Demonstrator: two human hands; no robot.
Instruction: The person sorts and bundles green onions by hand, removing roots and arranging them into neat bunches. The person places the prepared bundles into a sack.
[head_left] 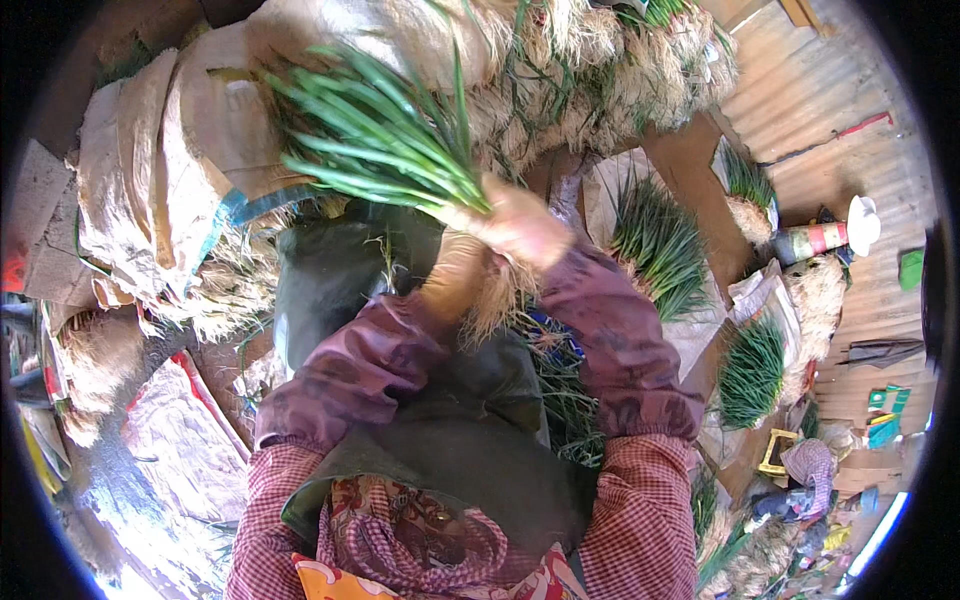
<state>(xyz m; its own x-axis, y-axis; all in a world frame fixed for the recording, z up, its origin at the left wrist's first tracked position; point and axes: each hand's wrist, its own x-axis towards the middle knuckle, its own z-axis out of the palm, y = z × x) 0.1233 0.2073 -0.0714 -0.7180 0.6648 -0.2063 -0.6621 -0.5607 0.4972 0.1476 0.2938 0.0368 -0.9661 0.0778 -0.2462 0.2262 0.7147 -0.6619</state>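
Observation:
A bunch of spring onions (pixel 400 150) is up in front of me, its long green leaves fanning to the upper left and its pale stringy roots hanging below my wrists. My right hand (pixel 525 225) is closed across the white stems, slightly blurred. Close against it, my left hand (pixel 455 265) also grips the bunch at the stem end, with its fingers partly hidden behind the stems and the right hand. Dark green waterproof cloth (pixel 440 430) covers my lap under the bunch, and a few loose leaf scraps (pixel 388 260) cling to it.
Beyond my knees lies a large heap of rooted bunches (pixel 590 80), partly under pale woven sacks (pixel 210 130). Finished-looking bundles (pixel 655 240) rest on sacking to my right, with loose leaves (pixel 565 390) beside my lap. A person (pixel 805 480) sits farther off at lower right.

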